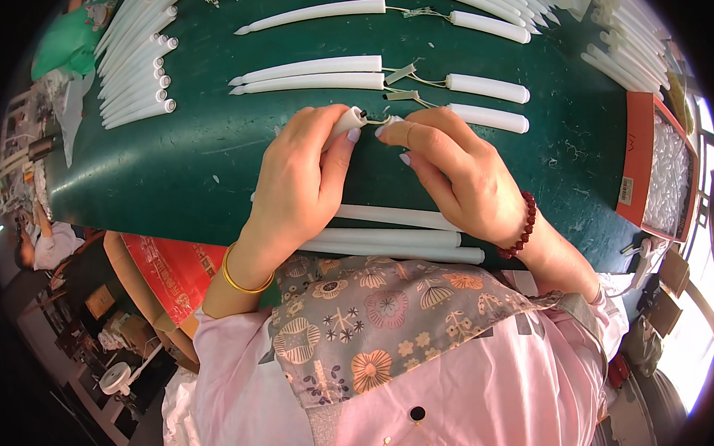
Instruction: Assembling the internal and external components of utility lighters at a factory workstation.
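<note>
My left hand [297, 166] is closed round a white candle-shaped tube [346, 125], its open end facing right with something dark at the rim. A thin wire [378, 123] runs from that end to my right hand [460, 164]. The right thumb and fingers pinch a small pale part on the wire, mostly hidden by the fingertips. Just beyond my hands lie two pointed white LED candles [311, 83], joined by wires and a small pale strip [402, 96] to short white tubes [488, 117]. Between my forearms several long white tubes [390, 240] lie along the near table edge.
Another wired candle [312, 15] lies farther back on the green table [187, 174]. Stacks of white candles stand at the far left [140, 85] and far right [629, 60]. A red box [637, 159] of clear pieces sits at the right edge; a cardboard box [148, 280] is at lower left.
</note>
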`<state>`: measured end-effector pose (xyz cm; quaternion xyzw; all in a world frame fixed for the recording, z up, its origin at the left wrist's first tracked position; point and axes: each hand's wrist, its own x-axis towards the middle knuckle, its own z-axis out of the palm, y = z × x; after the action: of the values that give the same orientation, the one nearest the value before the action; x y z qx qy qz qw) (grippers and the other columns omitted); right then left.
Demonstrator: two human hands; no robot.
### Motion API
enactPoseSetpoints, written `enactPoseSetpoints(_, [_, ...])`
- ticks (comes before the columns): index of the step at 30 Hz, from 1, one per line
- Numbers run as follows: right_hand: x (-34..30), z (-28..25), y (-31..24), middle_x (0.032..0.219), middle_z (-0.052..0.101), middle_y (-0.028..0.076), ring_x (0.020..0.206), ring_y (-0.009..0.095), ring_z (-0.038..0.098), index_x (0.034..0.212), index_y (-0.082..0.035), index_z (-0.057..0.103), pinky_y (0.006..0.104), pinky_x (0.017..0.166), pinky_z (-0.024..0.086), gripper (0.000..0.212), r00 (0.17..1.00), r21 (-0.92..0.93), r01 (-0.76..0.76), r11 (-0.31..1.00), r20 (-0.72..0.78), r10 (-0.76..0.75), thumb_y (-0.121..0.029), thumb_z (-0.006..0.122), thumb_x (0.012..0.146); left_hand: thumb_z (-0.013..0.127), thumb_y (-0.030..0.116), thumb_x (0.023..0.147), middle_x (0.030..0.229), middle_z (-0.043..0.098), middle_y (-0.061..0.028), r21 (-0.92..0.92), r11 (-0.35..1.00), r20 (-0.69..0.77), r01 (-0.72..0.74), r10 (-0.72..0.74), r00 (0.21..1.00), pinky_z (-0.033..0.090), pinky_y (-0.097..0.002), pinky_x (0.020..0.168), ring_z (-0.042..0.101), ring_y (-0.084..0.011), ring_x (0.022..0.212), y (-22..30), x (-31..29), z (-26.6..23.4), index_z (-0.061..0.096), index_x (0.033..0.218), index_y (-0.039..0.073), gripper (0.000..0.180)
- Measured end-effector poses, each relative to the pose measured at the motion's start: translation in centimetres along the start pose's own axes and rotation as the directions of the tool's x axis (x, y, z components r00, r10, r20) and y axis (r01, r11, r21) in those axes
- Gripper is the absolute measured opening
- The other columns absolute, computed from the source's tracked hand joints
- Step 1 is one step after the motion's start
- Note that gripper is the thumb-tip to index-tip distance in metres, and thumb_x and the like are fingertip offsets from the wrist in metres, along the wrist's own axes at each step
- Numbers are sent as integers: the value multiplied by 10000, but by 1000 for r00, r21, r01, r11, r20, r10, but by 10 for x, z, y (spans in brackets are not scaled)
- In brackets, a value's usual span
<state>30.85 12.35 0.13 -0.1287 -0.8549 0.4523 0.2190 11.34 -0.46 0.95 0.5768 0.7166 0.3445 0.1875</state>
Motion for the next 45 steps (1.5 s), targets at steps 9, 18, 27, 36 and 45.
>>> enactPoseSetpoints(9, [2, 2, 2, 1201, 657, 161, 990, 310, 687, 1358, -42, 654, 359, 831, 578, 456, 999, -18, -18, 1000, -27, 18, 116, 623, 931, 654, 61, 1001, 942, 640, -149, -60, 998, 8, 1, -1, 1000, 500, -431, 685, 635, -350, 785, 4, -1, 3, 645, 1181, -6, 193])
enactPoseSetpoints(18, [0, -20, 8, 1240, 643, 144, 858, 242, 666, 1311, -2, 635, 340, 759, 552, 393, 923, 269, -272, 924, 346, 171, 99, 568, 938, 752, 171, 935, 896, 626, -68, 67, 941, 187, -332, 315, 931, 517, -416, 643, 644, -296, 728, -24, 3, 1, 689, 1183, 91, 268])
enactPoseSetpoints(27, [-9, -10, 7, 966, 712, 162, 807, 318, 705, 1202, 3, 653, 381, 757, 551, 257, 919, 116, -317, 941, 282, 275, -23, 686, 948, 780, 219, 912, 856, 635, -62, 72, 933, 216, -353, 331, 918, 509, -406, 617, 653, -284, 714, -26, -4, 5, 699, 1149, 99, 277])
enactPoseSetpoints(36, [-8, -10, 2, 985, 720, 128, 787, 355, 703, 1217, -56, 694, 427, 661, 554, 317, 956, -226, -83, 971, 257, 141, -182, 755, 933, 801, 226, 891, 851, 614, -39, 147, 900, 252, -410, 367, 896, 517, -373, 583, 650, -240, 683, -27, -5, -1, 708, 1140, 91, 298])
enactPoseSetpoints(45, [-17, -2, 3, 903, 701, 127, 722, 341, 691, 1121, -28, 686, 425, 606, 543, 269, 976, -210, -19, 978, 210, 64, -165, 769, 905, 828, 239, 850, 818, 602, -16, 173, 865, 253, -470, 422, 870, 483, -337, 520, 616, -194, 601, -19, -8, -3, 727, 1122, 93, 325])
